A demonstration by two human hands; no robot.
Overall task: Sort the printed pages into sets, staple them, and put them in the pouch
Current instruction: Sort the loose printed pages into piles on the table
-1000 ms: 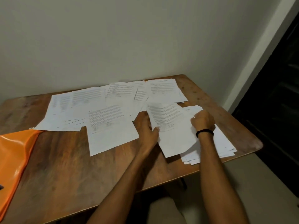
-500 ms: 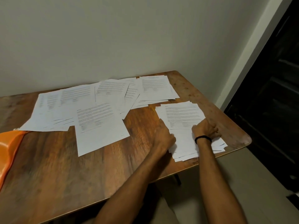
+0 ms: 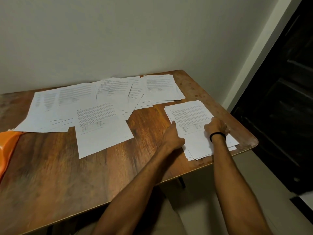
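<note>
Both hands are resting on a stack of pages (image 3: 189, 114) near the table's (image 3: 84, 175) right corner. The left hand (image 3: 174, 136) is laying straightened fingers along the stack's left edge. The right hand (image 3: 216, 126), wearing a black wristband (image 3: 217, 135), is curling its fingers onto the top sheet; whether it is pinching paper I cannot tell. A single page (image 3: 101, 141) is lying left of the left hand, more pages (image 3: 50, 112) are lying beyond it, and the orange pouch (image 3: 8, 146) is sitting far left.
</note>
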